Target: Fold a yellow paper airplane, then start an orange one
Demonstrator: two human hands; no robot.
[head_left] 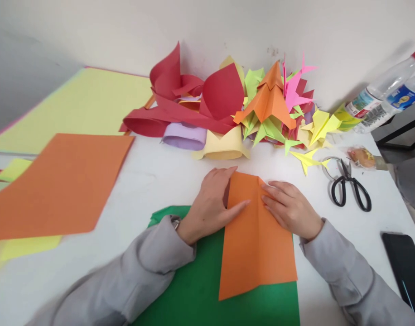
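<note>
A folded orange paper [255, 244] lies lengthwise on a green sheet [194, 290] on the white table [153, 181]. My left hand [212, 201] rests on its upper left edge, fingers stretched flat and pressing the fold. From the right, my right hand [289, 206] lies flat on the paper's upper right corner, fingers extended toward the middle crease. Both hands touch only this paper. Grey sleeves cover both forearms.
A heap of folded paper planes and curled sheets [228, 108] sits against the wall. A large orange sheet [58, 185] over yellow sheets lies left. Black scissors [350, 185], plastic bottles [387, 90] and a dark phone [406, 271] are on the right.
</note>
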